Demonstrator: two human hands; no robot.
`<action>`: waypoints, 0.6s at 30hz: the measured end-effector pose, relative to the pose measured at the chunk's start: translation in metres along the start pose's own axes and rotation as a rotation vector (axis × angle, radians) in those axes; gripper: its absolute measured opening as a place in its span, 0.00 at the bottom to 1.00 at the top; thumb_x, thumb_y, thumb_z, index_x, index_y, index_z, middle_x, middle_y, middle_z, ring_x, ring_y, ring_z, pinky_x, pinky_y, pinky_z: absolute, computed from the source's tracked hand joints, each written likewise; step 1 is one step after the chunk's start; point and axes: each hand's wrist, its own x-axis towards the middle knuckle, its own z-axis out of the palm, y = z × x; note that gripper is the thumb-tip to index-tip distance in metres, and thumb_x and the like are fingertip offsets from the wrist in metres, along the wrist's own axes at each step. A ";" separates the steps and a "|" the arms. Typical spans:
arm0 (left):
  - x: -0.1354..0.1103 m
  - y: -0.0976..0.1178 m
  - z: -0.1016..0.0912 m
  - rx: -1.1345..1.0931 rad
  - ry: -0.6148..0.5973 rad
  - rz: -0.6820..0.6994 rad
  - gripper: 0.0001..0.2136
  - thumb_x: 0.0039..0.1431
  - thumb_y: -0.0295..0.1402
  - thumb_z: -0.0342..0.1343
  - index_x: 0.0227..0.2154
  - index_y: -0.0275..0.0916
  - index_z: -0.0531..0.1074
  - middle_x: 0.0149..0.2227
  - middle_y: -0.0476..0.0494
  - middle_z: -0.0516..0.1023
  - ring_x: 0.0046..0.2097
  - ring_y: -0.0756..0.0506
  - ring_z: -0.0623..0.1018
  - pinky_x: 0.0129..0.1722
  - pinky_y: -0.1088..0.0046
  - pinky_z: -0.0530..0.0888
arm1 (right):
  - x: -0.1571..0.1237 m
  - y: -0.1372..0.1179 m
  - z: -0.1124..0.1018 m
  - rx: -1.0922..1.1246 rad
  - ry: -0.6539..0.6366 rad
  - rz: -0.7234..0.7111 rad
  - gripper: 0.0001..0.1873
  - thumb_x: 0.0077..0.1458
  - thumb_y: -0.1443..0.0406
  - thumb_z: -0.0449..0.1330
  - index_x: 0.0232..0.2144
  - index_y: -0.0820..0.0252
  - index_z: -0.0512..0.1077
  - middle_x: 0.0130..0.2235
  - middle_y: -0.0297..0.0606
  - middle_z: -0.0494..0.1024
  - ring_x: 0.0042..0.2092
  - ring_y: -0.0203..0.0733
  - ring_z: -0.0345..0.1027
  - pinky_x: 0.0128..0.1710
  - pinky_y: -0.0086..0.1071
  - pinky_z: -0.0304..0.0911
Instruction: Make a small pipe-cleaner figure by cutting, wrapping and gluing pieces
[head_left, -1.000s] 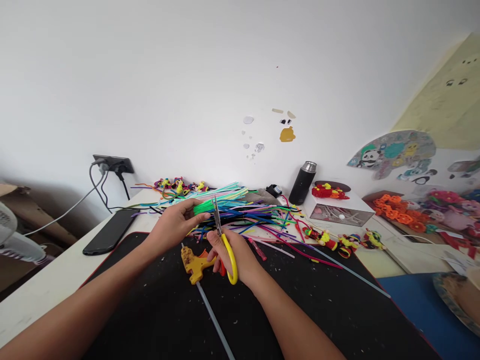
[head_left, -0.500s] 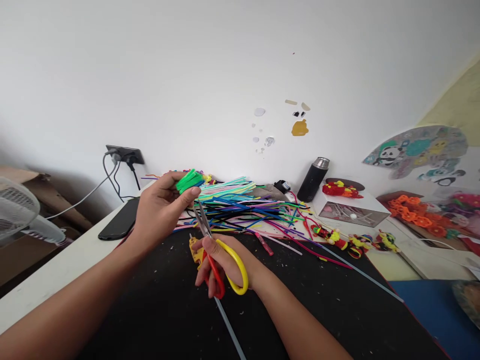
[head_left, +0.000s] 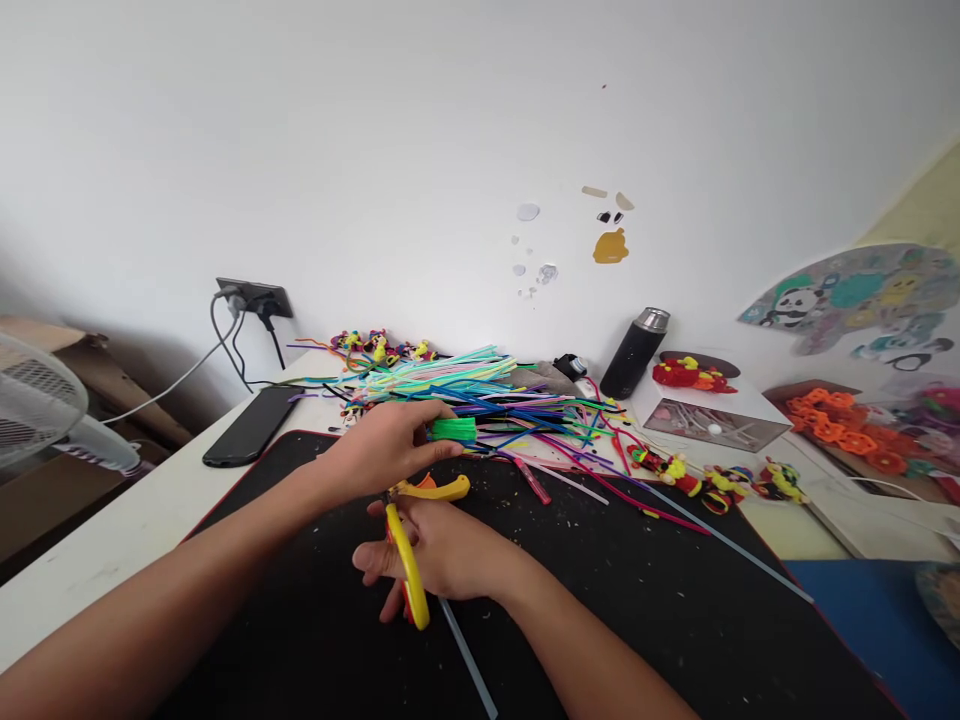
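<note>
My left hand (head_left: 390,445) pinches a short bundle of bright green pipe cleaners (head_left: 454,430) between thumb and fingers, just in front of the pipe cleaner pile (head_left: 517,405). Below it, my right hand (head_left: 450,550) has the yellow-and-red handles of a pair of scissors (head_left: 409,570) looped over it. Their blades are mostly out of sight near the left wrist. Just above my right hand, a yellow glue gun (head_left: 446,489) lies on the black mat (head_left: 285,600), partly covered by the hand. A pale glue stick (head_left: 469,660) shows below the hand.
A black phone (head_left: 251,425) lies at the left, near a fan (head_left: 45,400). At the back right stand a black thermos (head_left: 636,355) and a white box (head_left: 712,415). Small pipe cleaner figures (head_left: 724,485) lie at the right. A red marker-like stick (head_left: 532,481) rests on the mat.
My left hand has moved down and right with the green bundle, turning it sideways. My right hand has rotated the scissors, their blades swinging away from the bundle.
</note>
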 end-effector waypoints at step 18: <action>0.009 -0.026 0.002 -0.155 0.026 -0.070 0.17 0.64 0.53 0.59 0.38 0.42 0.74 0.24 0.52 0.76 0.27 0.45 0.76 0.26 0.72 0.64 | -0.003 0.002 0.009 -0.117 0.046 -0.018 0.46 0.56 0.45 0.72 0.70 0.56 0.66 0.41 0.42 0.85 0.34 0.44 0.81 0.27 0.27 0.69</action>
